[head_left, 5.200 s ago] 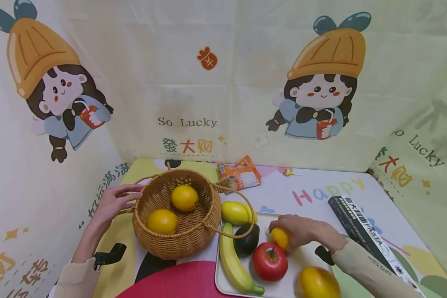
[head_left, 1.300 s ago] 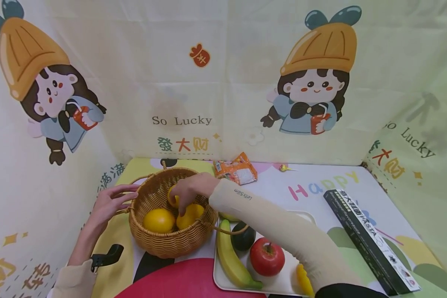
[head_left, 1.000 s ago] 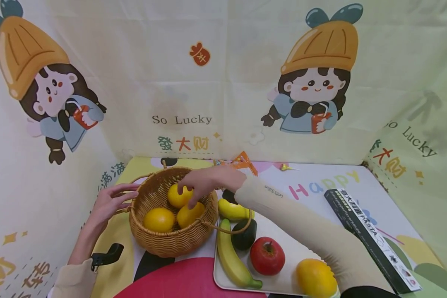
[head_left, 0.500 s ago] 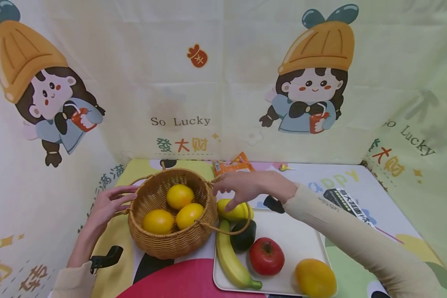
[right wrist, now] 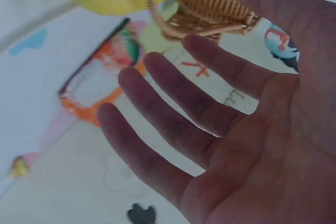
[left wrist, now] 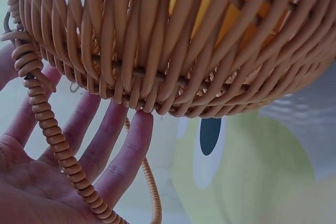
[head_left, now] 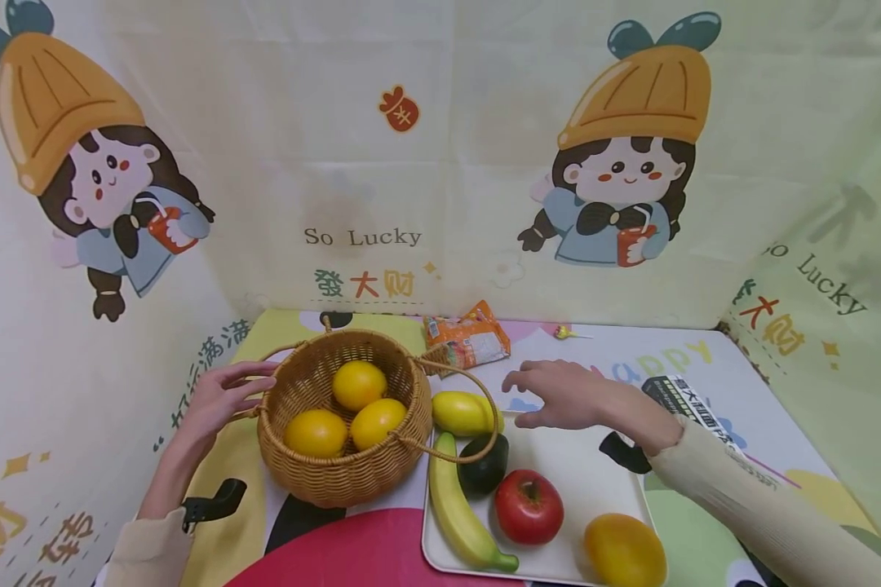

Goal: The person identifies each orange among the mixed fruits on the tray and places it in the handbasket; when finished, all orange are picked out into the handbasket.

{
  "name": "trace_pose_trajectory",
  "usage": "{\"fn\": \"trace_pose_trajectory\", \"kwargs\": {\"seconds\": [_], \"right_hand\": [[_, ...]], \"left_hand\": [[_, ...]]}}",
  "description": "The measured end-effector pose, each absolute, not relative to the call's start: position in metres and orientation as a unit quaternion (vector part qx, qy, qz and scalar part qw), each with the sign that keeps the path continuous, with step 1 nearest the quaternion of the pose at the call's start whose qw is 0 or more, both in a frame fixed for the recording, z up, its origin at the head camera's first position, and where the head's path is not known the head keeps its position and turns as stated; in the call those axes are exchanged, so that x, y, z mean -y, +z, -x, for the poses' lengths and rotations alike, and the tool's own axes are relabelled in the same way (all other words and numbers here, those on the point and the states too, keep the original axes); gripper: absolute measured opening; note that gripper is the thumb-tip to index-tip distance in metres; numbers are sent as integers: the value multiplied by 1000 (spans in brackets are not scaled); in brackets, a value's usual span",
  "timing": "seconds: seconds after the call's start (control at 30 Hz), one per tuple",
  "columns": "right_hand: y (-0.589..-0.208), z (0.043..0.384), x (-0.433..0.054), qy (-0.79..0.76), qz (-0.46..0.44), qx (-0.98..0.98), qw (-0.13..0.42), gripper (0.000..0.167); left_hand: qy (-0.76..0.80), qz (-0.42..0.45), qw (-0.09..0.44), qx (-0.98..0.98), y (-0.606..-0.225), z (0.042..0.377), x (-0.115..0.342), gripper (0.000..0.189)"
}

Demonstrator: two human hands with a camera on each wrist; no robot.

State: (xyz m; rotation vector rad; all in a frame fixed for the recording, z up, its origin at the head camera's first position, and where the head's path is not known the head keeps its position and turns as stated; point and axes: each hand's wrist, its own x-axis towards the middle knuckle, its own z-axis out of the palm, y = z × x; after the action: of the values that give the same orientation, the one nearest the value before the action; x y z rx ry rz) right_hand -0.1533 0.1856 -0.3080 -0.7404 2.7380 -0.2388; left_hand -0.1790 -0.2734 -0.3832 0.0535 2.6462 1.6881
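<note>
Beside the left wall of a wicker basket (head_left: 341,477), my left hand (head_left: 223,399) touches the weave with extended fingers; in the left wrist view one basket handle (left wrist: 60,153) crosses in front of the palm. The basket holds three orange-yellow fruits (head_left: 360,385). My right hand (head_left: 561,394) hovers over the back edge of the white tray (head_left: 595,456), fingers spread and holding nothing. On the tray lie a banana (head_left: 455,514), a dark green avocado (head_left: 483,466), a red apple (head_left: 529,507), a yellow lemon-like fruit (head_left: 464,413) and a large orange-yellow fruit (head_left: 624,550).
An orange snack packet (head_left: 470,338) lies behind the tray, with a small lollipop (head_left: 565,332) to its right. A long black pasta box (head_left: 686,403) sits at the right, partly covered by the right forearm. The basket's right handle (head_left: 495,424) overhangs the tray's left corner.
My right hand has put an orange-yellow fruit from the tray into the basket, let go, and drawn back rightward over the tray. The left hand has stayed at the basket.
</note>
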Motion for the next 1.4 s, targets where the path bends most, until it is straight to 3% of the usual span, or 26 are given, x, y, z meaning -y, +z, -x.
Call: {"fn": "trace_pose_trajectory", "kwargs": {"seconds": [0.7, 1.17, 1.4], "right_hand": [[-372, 80, -259, -179, 200, -935, 232, 39], [-408, 50, -275, -241, 173, -914, 276, 34], [-412, 43, -271, -256, 120, -906, 314, 43]], "left_hand": [[532, -14, 1, -847, -385, 179, 274, 49], [534, -19, -4, -845, -384, 179, 273, 48], [531, -17, -7, -847, -383, 178, 273, 48]]}}
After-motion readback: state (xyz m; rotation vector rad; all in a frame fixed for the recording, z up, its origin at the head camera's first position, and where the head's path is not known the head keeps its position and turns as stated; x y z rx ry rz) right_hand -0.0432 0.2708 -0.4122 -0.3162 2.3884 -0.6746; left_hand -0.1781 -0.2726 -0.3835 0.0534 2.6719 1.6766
